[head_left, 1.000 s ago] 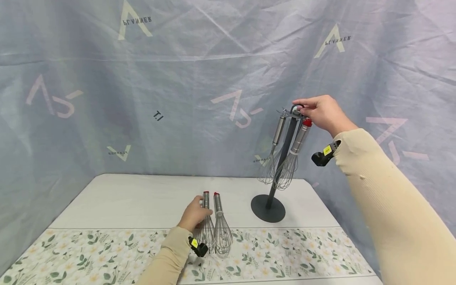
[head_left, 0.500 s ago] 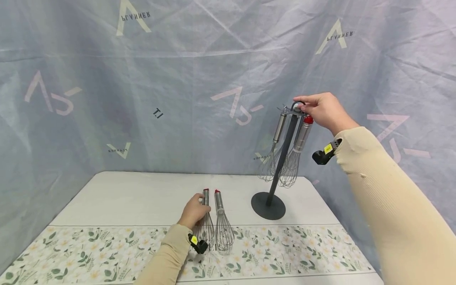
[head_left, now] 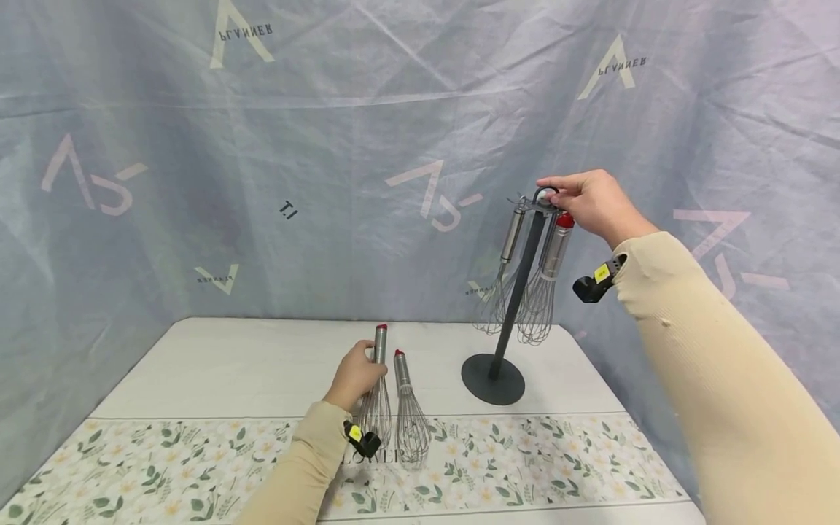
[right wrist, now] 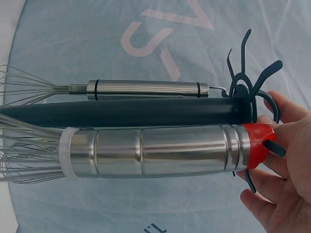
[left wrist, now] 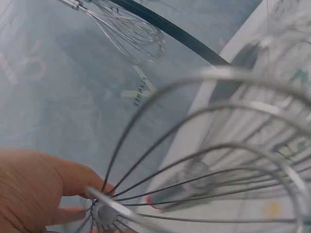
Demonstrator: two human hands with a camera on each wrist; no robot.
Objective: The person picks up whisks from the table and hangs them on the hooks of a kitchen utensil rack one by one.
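Observation:
My left hand [head_left: 356, 375] holds a steel whisk [head_left: 380, 344] with a red end cap by its handle, the cap end raised. In the left wrist view, its wire loops [left wrist: 204, 150] spread in front of the camera. Beside it on the table lies another red-capped whisk [head_left: 403, 369]. Up on the right, my right hand [head_left: 593, 205] grips the loop atop a dark hook stand [head_left: 520, 288]. From its hooks hang a red-capped whisk [right wrist: 184, 150] and a slimmer whisk [right wrist: 146, 90] with a wire hanging ring. The stand leans slightly.
The stand's round base [head_left: 480, 390] rests on the white table [head_left: 230, 364] near the back right. A flowered strip [head_left: 197, 467] runs across the front. Behind the table hangs a grey-blue printed cloth [head_left: 328, 146].
My left hand has lifted its whisk off the table, cap end higher, away from the whisk lying beside it. The right hand stays at the stand's top; the red-capped whisk there has swung slightly.

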